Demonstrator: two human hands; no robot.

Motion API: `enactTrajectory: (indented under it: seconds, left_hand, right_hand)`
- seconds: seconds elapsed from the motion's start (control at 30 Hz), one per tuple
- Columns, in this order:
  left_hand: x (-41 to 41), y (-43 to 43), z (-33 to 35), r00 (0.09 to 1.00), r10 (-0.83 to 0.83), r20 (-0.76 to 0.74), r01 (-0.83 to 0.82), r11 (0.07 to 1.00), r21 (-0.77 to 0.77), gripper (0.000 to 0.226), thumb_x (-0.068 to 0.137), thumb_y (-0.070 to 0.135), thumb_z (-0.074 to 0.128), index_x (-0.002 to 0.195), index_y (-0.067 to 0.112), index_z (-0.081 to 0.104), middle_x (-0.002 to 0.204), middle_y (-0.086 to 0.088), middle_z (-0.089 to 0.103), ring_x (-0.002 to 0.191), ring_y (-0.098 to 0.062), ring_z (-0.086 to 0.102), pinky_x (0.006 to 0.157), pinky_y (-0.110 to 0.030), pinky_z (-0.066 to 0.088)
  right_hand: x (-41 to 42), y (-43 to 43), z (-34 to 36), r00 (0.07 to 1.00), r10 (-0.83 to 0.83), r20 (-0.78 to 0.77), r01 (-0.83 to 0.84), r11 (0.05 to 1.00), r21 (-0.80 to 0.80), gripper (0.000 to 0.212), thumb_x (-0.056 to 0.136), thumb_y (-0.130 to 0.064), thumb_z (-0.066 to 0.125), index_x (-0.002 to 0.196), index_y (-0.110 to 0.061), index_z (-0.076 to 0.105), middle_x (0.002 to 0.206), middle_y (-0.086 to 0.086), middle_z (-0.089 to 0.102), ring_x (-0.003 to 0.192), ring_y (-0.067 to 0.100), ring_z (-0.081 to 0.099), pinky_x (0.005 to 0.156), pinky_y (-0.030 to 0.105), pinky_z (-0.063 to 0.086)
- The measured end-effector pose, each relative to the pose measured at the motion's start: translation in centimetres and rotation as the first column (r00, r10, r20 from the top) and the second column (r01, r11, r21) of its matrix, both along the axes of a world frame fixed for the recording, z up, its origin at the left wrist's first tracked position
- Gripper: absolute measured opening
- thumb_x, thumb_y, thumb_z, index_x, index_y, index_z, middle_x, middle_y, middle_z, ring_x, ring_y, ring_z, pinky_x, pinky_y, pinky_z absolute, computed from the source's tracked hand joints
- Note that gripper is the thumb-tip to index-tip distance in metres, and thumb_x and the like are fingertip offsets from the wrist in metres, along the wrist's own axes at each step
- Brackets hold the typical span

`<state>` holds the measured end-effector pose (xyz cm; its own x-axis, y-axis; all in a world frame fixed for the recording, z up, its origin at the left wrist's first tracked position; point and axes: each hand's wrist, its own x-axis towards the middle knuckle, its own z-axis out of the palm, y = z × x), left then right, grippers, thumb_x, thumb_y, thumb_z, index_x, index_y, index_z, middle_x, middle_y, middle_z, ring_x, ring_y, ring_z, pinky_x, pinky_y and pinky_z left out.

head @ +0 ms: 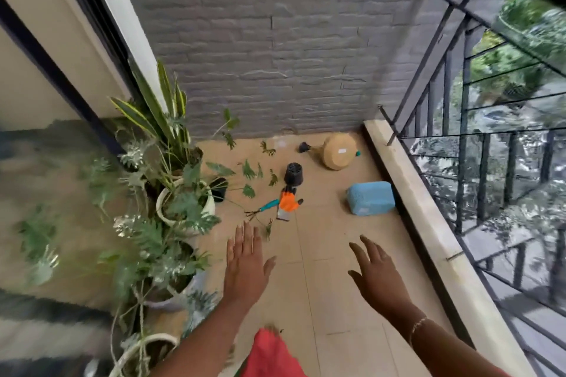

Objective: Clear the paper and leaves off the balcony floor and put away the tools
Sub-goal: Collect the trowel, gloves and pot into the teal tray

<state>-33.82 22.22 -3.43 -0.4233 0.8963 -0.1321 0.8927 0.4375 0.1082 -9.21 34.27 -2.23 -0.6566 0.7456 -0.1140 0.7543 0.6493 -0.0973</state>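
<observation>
Red cloth point(269, 352) at bottom edge, nearest cam. Above it both hands reach out over the tiled floor point(321, 300), palms down. Left hand point(245, 260) has fingers straight & together. Right hand point(376, 275) has fingers spread, slightly bent, w/ thin bracelet point(418, 327) on the wrist. Neither holds anything; hands well apart.

Loose leaves point(249, 170) lie scattered on the floor beyond left hand, towards grey brick wall point(275, 55). Tools bunched mid-floor: hand rake point(263, 208) w/ teal handle, orange glove point(288, 202) just beside it, metal blade point(283, 214) at glove's near edge. Black pot point(294, 173) just behind glove.

Blue basket point(370, 197) upside down near kerb point(413, 193) on right. Tan woven basket point(338, 151) on its side further back, close to wall. Potted plants point(183, 202) line left side; railing point(462, 147) on right.
</observation>
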Motion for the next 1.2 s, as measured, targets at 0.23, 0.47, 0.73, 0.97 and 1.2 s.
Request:
enactTrajectory:
  seconds: [0.23, 0.47, 0.73, 0.97, 1.2]
  left_hand:
    - [-7.9, 13.8, -3.1, 0.999, -0.026, 0.030, 0.026, 1.000, -0.007, 0.068, 0.046, 0.035, 0.090, 0.101, 0.000, 0.070, 0.106, -0.023, 0.067, 0.099, -0.038, 0.066, 0.080, -0.049, 0.053]
    - [-15.9, 27.4, -1.4, 0.989, -0.143, 0.041, 0.145, 0.988, -0.051, 0.073, 0.045, 0.037, 0.091, 0.104, 0.000, 0.069, 0.104, -0.021, 0.067, 0.093, -0.035, 0.067, 0.076, -0.040, 0.056]
    - [-21.2, 44.5, -1.9, 0.971, -0.187, 0.148, 0.192, 0.981, -0.018, 0.052, 0.066, 0.028, 0.081, 0.106, 0.000, 0.063, 0.103, -0.018, 0.061, 0.095, -0.037, 0.061, 0.083, -0.040, 0.051]
    - [-20.6, 59.3, -2.1, 0.969, -0.031, 0.245, 0.035, 0.999, -0.011, 0.054, 0.094, 0.039, 0.046, 0.138, 0.009, 0.035, 0.140, -0.009, 0.036, 0.131, -0.024, 0.033, 0.107, -0.029, 0.028]
    - [-19.9, 70.0, -1.6, 0.896, 0.148, 0.418, -0.124, 0.989, -0.086, 0.053, 0.092, 0.033, 0.054, 0.134, 0.004, 0.042, 0.137, -0.016, 0.042, 0.129, -0.030, 0.036, 0.103, -0.035, 0.033]
  right_hand:
    - [-7.1, 13.9, -1.2, 0.999, -0.011, 0.031, 0.010, 0.999, 0.044, 0.058, 0.040, -0.021, 0.092, 0.092, -0.013, 0.069, 0.099, 0.014, 0.067, 0.077, 0.031, 0.067, 0.060, 0.036, 0.057]
    - [-14.5, 27.0, 0.4, 0.979, -0.198, -0.041, 0.187, 0.964, -0.188, 0.043, 0.082, -0.017, 0.066, 0.124, -0.012, 0.055, 0.126, 0.010, 0.050, 0.111, 0.033, 0.052, 0.087, 0.041, 0.048]
    - [-17.8, 40.9, -0.2, 0.948, -0.311, -0.068, 0.284, 0.923, -0.258, 0.042, 0.089, -0.021, 0.053, 0.130, -0.018, 0.047, 0.131, 0.004, 0.041, 0.116, 0.028, 0.046, 0.091, 0.041, 0.046]
    - [-16.5, 54.8, -1.1, 0.950, -0.313, 0.020, 0.307, 0.914, -0.264, 0.045, 0.092, -0.025, 0.051, 0.136, -0.021, 0.040, 0.138, 0.002, 0.036, 0.119, 0.026, 0.044, 0.091, 0.037, 0.046]
    - [-15.0, 65.9, 0.5, 0.931, -0.364, 0.023, 0.357, 0.896, -0.264, 0.045, 0.091, -0.023, 0.051, 0.135, -0.019, 0.041, 0.138, 0.005, 0.036, 0.116, 0.027, 0.049, 0.088, 0.034, 0.047]
